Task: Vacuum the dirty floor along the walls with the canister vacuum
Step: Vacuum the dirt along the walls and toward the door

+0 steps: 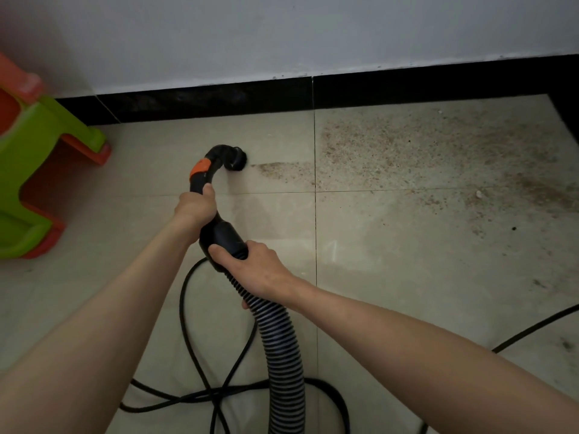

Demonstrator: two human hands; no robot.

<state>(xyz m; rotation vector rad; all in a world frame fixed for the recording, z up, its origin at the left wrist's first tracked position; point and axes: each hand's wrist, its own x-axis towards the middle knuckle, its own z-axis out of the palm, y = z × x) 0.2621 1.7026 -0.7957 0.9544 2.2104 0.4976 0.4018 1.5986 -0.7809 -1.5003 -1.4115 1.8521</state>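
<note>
My left hand (196, 208) grips the black curved vacuum handle (200, 180) just below its orange ring. My right hand (250, 264) holds the black cuff where the ribbed grey-black hose (282, 355) joins the handle. The round black nozzle (235, 159) rests on the beige tiled floor (391, 277), at the left end of a wide patch of brown dirt (423, 151) that spreads right along the black skirting (219, 98). The canister itself is out of view.
A green and orange plastic stool (40, 170) stands at the left by the white wall (282, 32). A black power cord (203, 393) loops on the floor near my feet, and another stretch of cord (532, 330) crosses at the lower right.
</note>
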